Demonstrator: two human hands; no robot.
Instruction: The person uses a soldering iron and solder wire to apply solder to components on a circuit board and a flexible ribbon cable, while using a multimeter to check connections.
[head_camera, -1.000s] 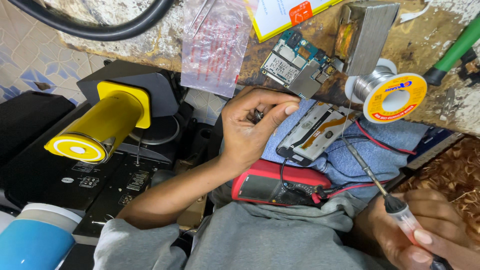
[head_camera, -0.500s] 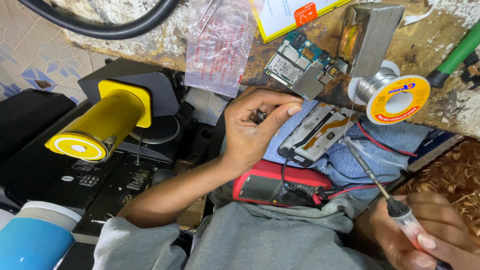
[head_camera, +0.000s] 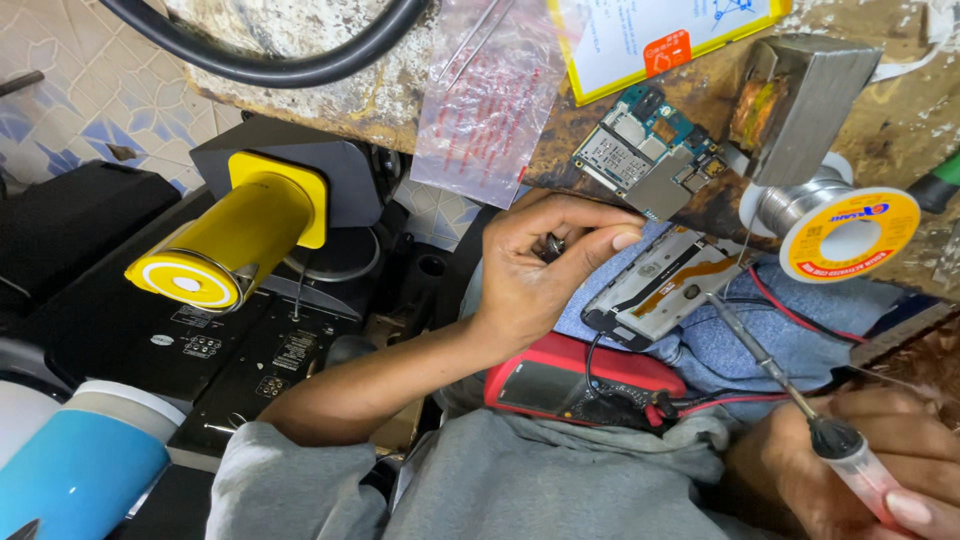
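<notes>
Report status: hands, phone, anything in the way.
Left hand pinching small dark part beside opened phone. Right hand gripping soldering iron, tip at phone. Red multimeter leads close by.

The right hand (head_camera: 880, 465) is cut off by the lower right corner; its grip on the soldering iron (head_camera: 790, 395) is only partly shown. The left hand (head_camera: 545, 265) covers a small dark part (head_camera: 553, 244), kind not discernible. The multimeter (head_camera: 570, 380) is partly hidden under the wrist and grey cloth. The blue cylinder (head_camera: 75, 465) and black hose (head_camera: 280, 65) run out of frame
</notes>
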